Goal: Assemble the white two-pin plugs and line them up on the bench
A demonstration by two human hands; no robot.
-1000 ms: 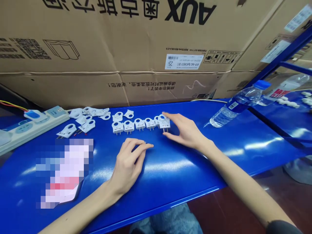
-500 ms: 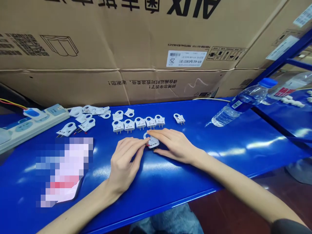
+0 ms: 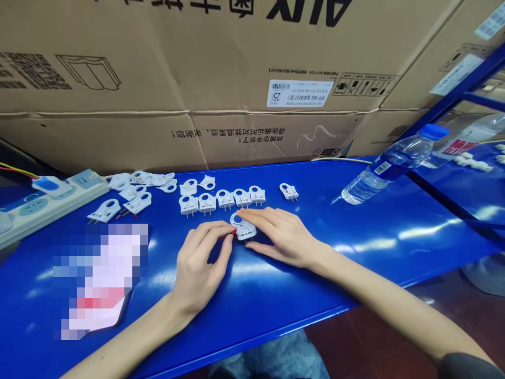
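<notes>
The white plastic plug with a round ring and metal prongs sits between the two hands over the glossy blue tabletop, its long axis running ring-end away and slightly left, prongs toward the person. The right hand spans it, forefinger at the far edge, thumb down by the prongs, so it's the one holding the plug. The left hand is just beside it, thumb and forefinger narrowed on what looks like a tiny red piece at the plug's left edge. Over to the right, a clear plastic bottle with a blue cap has clear liquid in it; I can't tell what the big brown cardboard box contains.
</notes>
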